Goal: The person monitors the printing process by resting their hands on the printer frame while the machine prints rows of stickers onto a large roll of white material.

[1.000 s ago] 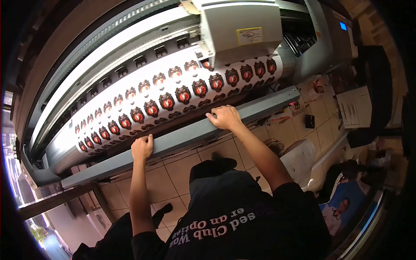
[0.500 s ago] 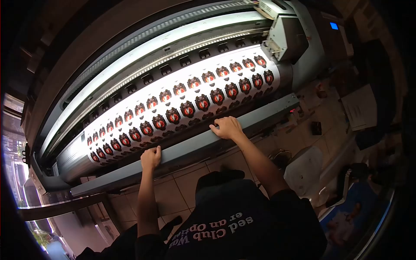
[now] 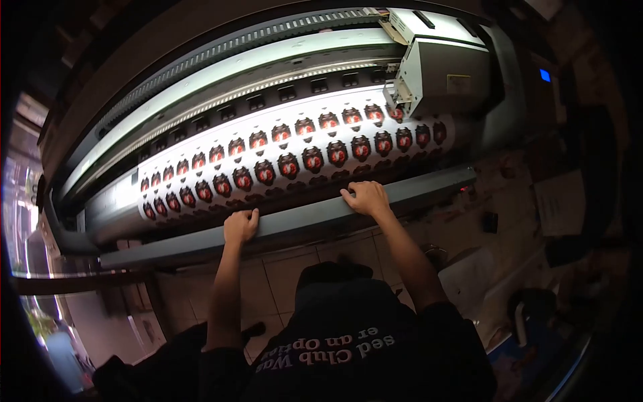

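Note:
A wide printer holds a white printed sheet (image 3: 301,139) with rows of black and red emblems. Along its front runs a long grey bar (image 3: 301,218). My left hand (image 3: 241,226) rests on the bar left of the middle, fingers curled over its top edge. Farther right, my right hand (image 3: 366,197) lies over the same bar, its fingers bent round the edge and the thumb pointing left. The far sides of the fingers are hidden. The print carriage (image 3: 442,74) stands over the right end of the sheet.
A small blue display (image 3: 544,75) glows at the upper right. Below the bar is a tiled floor (image 3: 288,268). A white paper (image 3: 561,204) lies at the right, and a dark frame edge (image 3: 80,284) crosses the lower left.
The print carriage has moved left over the sheet's right end. The view has shifted and turned a little. Both hands keep their hold on the bar.

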Tool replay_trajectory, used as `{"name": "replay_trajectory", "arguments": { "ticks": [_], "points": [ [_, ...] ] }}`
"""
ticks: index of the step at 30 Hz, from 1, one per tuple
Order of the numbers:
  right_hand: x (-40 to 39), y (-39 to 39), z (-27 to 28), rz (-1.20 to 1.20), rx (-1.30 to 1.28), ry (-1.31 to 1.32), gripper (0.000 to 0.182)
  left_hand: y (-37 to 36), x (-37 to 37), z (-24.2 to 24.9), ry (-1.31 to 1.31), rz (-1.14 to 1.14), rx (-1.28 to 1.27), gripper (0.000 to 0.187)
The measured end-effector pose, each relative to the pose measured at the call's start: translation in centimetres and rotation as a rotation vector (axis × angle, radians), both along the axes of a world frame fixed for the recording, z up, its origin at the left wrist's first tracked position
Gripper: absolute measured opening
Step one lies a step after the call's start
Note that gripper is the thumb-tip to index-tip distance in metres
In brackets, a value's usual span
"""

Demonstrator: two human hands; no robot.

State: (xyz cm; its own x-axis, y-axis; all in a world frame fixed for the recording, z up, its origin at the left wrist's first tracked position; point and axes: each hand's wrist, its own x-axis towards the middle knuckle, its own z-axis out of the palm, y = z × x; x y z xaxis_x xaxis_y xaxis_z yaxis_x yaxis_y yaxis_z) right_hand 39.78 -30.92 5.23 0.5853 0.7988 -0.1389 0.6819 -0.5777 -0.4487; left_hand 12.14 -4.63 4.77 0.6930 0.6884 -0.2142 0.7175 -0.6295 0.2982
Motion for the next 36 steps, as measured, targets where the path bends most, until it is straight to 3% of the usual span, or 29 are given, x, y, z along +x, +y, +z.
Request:
{"name": "replay_trajectory", "arguments": {
  "ticks": [27, 36],
  "points": [
    [-0.4, 0.5, 0.8, -0.020, -0.048, -0.054, 0.045, 0.0, -0.3, -0.2, 0.090, 0.047, 0.018, 0.054],
    [-0.5, 0.6, 0.8, -0.037, -0.023, -0.058, 0.043, 0.1, -0.2, 0.5, 0.068, 0.062, -0.101, 0.052]
  ]
}}
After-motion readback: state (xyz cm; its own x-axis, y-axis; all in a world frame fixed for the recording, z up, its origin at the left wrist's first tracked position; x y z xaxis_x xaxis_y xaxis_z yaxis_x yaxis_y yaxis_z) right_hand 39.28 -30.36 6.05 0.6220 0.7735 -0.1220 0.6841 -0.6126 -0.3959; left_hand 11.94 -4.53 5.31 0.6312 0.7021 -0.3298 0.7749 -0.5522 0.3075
